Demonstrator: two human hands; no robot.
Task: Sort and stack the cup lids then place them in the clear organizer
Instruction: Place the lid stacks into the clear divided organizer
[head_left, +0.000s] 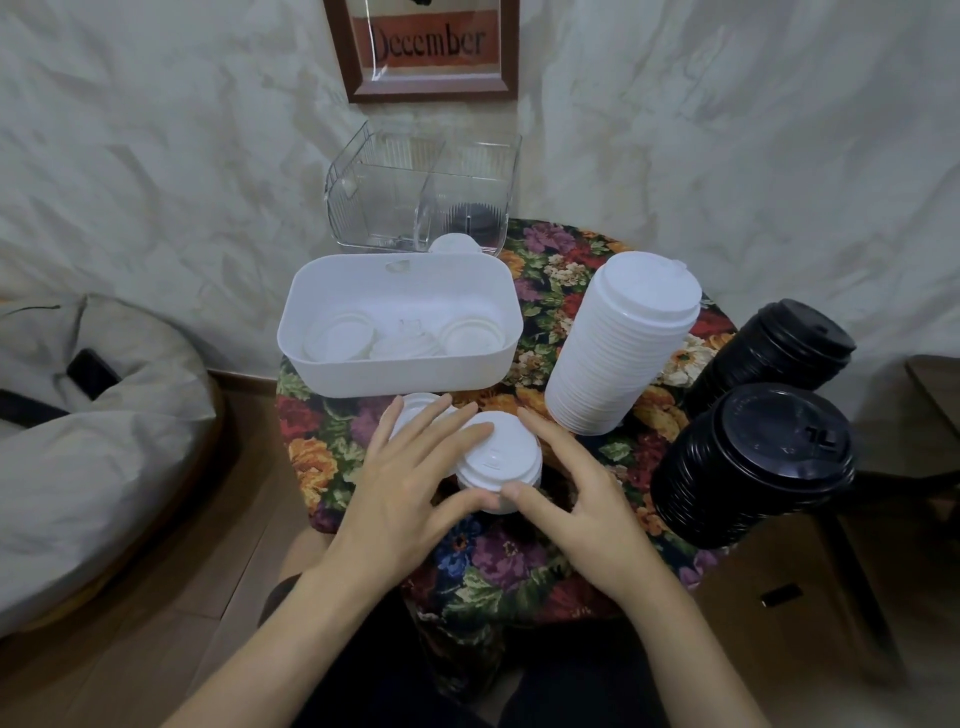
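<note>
A short stack of white lids (506, 457) stands on the floral table in front of me. My left hand (405, 478) lies over its left side, fingers straight and thumb at its front rim. My right hand (576, 483) touches its right side, thumb meeting the front rim. Another small white lid stack (415, 408) sits partly hidden under my left fingers. A tall white lid stack (623, 343) stands to the right. Two black lid stacks (753, 467) (779, 348) stand at the far right. The clear organizer (421, 192) stands at the back with black lids (472, 221) in its right compartment.
A white bin (400, 374) holding a few loose white lids sits between my hands and the organizer. One white lid (454, 243) pokes up behind the bin. The small round table (322, 441) is crowded. A beanbag with a phone lies left; a framed sign hangs on the wall.
</note>
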